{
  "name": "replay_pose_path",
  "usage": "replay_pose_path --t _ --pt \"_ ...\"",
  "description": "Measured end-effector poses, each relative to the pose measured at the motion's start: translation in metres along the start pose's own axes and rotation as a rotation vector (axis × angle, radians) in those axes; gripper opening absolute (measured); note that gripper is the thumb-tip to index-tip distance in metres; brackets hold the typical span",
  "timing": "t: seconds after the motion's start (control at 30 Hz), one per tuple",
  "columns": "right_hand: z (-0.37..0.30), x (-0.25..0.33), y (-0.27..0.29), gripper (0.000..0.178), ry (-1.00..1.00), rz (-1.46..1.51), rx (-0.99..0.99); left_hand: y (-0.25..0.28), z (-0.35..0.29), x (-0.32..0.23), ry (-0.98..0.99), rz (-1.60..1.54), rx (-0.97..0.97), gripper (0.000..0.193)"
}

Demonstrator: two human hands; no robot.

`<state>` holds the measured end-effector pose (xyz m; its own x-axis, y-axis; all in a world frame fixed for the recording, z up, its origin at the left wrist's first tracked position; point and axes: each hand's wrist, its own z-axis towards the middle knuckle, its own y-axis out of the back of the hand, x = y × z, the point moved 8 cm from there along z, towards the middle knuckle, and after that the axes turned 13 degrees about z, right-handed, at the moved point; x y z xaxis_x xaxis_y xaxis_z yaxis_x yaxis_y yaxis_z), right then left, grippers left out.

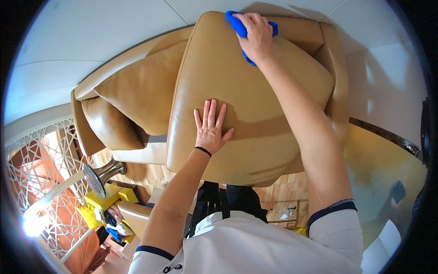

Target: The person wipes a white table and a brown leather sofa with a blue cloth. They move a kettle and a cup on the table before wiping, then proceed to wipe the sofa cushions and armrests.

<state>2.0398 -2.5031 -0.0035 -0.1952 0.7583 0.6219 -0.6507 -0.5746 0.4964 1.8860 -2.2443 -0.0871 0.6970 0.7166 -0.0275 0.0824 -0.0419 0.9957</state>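
A large tan leather seat cushion (pixel 205 77) lies across the tan sofa (pixel 335 68) in front of me. Flat on its near middle part rests my left hand (pixel 211 130), fingers spread, with a dark band at the wrist. At the cushion's far edge my right hand (pixel 256 36) is closed on a bright blue cloth (pixel 236 23), which is pressed against the leather. Part of the cloth hangs out below the palm; the rest is hidden under the hand.
More tan cushions (pixel 141 86) lean on the sofa to the left. A white lattice screen (pixel 50 182), a round metal stand (pixel 96 180) and a yellow box with cloths (pixel 107 198) stand at lower left. A glossy tabletop (pixel 378 169) lies to the right, a pale wall (pixel 114 27) behind.
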Motion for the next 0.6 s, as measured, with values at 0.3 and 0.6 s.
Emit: replay_pose_path --t 0.3,0.6 --pt "-0.050 0.043 -0.015 0.041 0.099 0.151 0.251 -0.009 -0.002 0.002 0.004 0.006 0.005 0.097" --pt "0.004 0.060 -0.063 0.040 0.130 0.052 0.079 -0.005 -0.002 0.002 0.002 0.013 0.000 0.096"
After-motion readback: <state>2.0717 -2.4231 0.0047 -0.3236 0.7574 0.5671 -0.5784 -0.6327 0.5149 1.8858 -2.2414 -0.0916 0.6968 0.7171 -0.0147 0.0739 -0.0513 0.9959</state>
